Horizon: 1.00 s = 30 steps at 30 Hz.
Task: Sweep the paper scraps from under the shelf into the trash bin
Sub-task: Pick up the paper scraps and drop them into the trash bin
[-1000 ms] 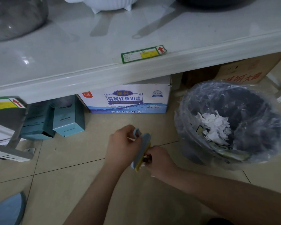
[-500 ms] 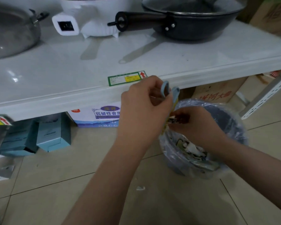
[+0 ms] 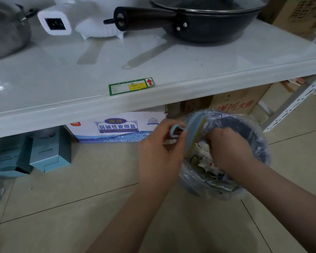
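Observation:
My left hand [image 3: 160,154] grips a small light-blue hand brush [image 3: 194,129] by its loop handle, holding it tilted over the left rim of the trash bin [image 3: 259,161]. The brush shows a row of yellow bristles facing the bin. My right hand [image 3: 228,148] is over the bin with its fingers curled at the bristles; what they pinch is hidden. White paper scraps [image 3: 205,156] lie inside the bin, which is dark and lined with a clear plastic bag. The white shelf [image 3: 117,105] runs across just above and behind the bin.
Under the shelf stand a white and blue carton [image 3: 117,127], teal boxes [image 3: 49,152] at the left and a brown carton [image 3: 239,103] behind the bin. A black pan [image 3: 208,21] and white appliance [image 3: 91,22] sit on the shelf. A white perforated bracket [image 3: 295,105] slants at the right.
Both hands with the brush rose from the floor tiles to over the bin's left rim, then dropped slightly into its mouth. The view lifted, showing the shelf top.

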Each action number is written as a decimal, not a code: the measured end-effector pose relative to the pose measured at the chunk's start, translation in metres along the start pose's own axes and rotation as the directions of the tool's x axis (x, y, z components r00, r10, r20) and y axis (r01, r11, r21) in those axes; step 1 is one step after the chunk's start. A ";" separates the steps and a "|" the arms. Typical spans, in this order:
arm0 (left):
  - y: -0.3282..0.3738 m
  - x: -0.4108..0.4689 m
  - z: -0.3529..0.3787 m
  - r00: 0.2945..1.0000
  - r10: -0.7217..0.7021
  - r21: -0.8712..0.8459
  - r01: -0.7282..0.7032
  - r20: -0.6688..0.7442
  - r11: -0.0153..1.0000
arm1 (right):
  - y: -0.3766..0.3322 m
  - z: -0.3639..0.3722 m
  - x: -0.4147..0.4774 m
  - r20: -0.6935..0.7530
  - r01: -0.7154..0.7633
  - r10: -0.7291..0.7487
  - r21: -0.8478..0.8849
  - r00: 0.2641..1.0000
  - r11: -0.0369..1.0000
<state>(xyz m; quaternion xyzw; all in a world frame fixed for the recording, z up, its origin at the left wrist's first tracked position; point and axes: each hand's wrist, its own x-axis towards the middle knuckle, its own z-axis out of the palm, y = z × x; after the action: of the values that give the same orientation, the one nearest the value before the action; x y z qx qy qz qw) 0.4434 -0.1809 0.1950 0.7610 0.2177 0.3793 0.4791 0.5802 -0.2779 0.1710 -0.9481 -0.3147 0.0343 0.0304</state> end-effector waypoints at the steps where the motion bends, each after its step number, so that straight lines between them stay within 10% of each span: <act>1: -0.001 -0.001 -0.006 1.000 0.006 -0.029 -0.007 -0.030 1.000 | 0.002 0.000 0.007 -0.013 -0.016 0.016 0.017 1.000 1.000; 7: -0.007 0.004 -0.019 0.995 -0.053 -0.063 0.047 -0.090 0.997 | 0.013 -0.003 0.024 -0.033 -0.062 0.070 0.188 0.997 0.980; 16: -0.041 0.004 -0.043 0.963 0.007 0.077 0.014 -0.271 0.997 | -0.058 0.000 -0.032 -0.187 0.432 -0.399 0.201 0.898 0.879; 23: -0.127 -0.032 -0.051 0.988 -0.141 0.322 0.155 -0.067 0.934 | -0.109 0.112 -0.046 0.396 0.443 -0.544 0.322 0.740 0.837; 30: -0.169 -0.072 -0.054 0.970 -0.241 0.446 0.206 0.022 0.871 | -0.116 0.186 -0.053 0.503 0.445 -0.460 0.158 0.732 0.882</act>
<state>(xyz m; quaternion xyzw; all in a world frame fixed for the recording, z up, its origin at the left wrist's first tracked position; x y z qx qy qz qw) 0.3614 -0.1251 0.0312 0.8333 0.3655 0.2328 0.3434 0.4536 -0.2101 -0.0028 -0.7960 -0.5311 0.2881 -0.0369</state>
